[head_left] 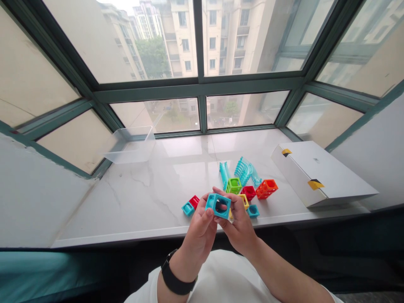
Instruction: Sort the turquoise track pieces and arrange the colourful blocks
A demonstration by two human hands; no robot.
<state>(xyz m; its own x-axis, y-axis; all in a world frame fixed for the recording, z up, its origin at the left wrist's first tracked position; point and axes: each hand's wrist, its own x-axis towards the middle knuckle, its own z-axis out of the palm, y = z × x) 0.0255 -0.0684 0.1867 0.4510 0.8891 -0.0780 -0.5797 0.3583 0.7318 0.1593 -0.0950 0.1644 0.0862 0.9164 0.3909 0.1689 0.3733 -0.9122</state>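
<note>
Both hands hold one blue hollow cube block with round openings, raised above the sill's front edge. My left hand grips its left side, thumb at the front. My right hand closes on its right side. Behind the right hand lie a green block, a dark red block, a yellow block partly covered by the fingers, and a small blue block. A tall orange-red block stands farther right. Left of my hands, a red block touches another blue block.
Clear blue track pieces and a straight blue chute lie behind the blocks. A transparent plastic bin sits at the back left. On the right is a white box with yellow-black tape. Green-framed windows enclose the marble sill.
</note>
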